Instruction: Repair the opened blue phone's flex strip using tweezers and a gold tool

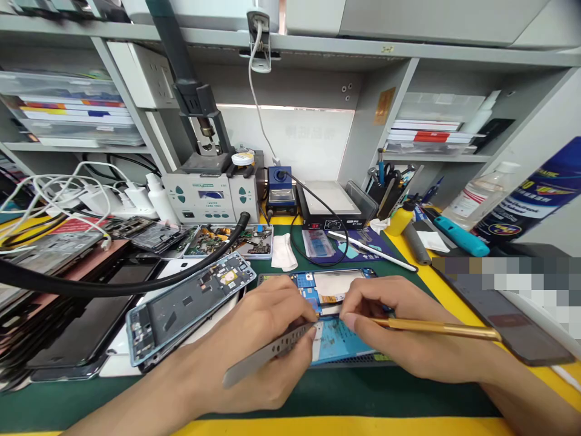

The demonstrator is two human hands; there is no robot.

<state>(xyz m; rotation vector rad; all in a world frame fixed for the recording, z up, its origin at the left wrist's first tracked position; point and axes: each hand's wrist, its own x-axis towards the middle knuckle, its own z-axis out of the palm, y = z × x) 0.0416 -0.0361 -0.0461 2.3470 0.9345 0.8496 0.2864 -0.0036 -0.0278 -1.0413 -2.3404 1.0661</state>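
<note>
My left hand (267, 324) is closed around perforated tweezers (256, 362); my right hand (403, 324) pinches a gold-coloured, pen-shaped tool (442, 329). The opened phone (338, 284) lies on the bench (295, 427) between both hands, blue circuit board (310, 292) exposed. I cannot tell whether either tool tip touches it.

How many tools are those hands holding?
2. The left hand holds a grey metal tool with holes, likely tweezers; the right hand holds a slim gold-coloured tool. Something tiny could be hidden behind the fingers.
</note>
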